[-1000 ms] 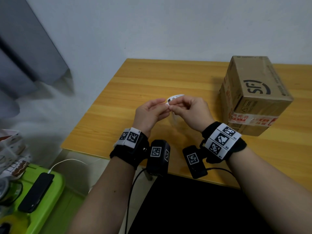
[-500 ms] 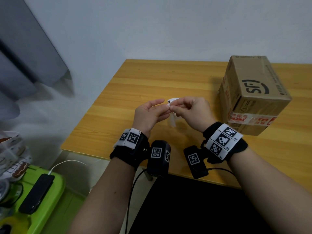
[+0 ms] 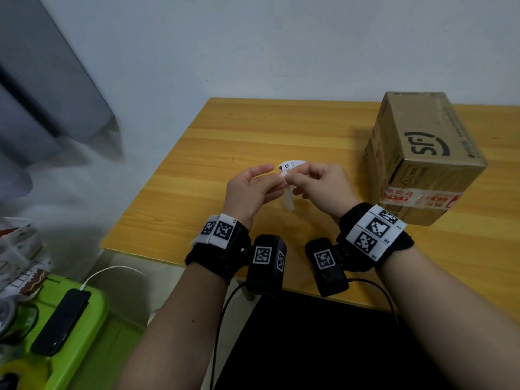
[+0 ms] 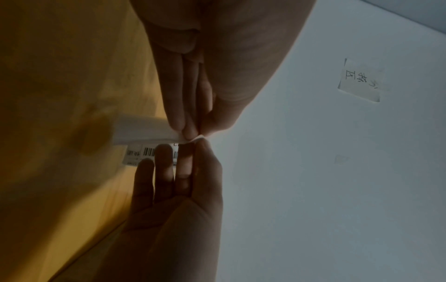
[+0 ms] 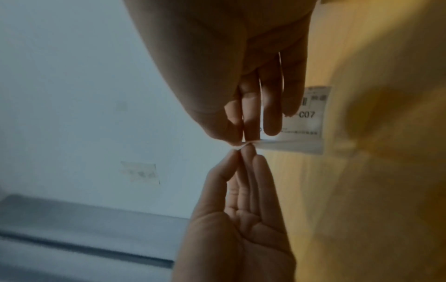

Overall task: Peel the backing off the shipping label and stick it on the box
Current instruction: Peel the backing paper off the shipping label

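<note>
Above the wooden table (image 3: 253,136) both hands hold a small white shipping label (image 3: 292,166) with a barcode (image 4: 148,152) and "C07" print (image 5: 307,114). My left hand (image 3: 277,178) pinches a corner of the printed label, whose face lies behind its fingers (image 5: 272,122). My right hand (image 3: 289,180) pinches the blank white backing (image 3: 288,201), which has split from the label and hangs below the hands. The two pinches almost touch. A brown cardboard box (image 3: 422,153) with red-printed tape stands to the right, apart from both hands.
The table's front edge (image 3: 168,258) runs just under my wrists. At the lower left a green bin (image 3: 84,333) holds a black phone (image 3: 60,322) on a white cable. A pale wall (image 3: 253,52) is behind the table, with a paper note (image 4: 361,80) stuck on it.
The backing has come further away from the label and now hangs lower under the hands. Both hands stay in about the same spot above the table.
</note>
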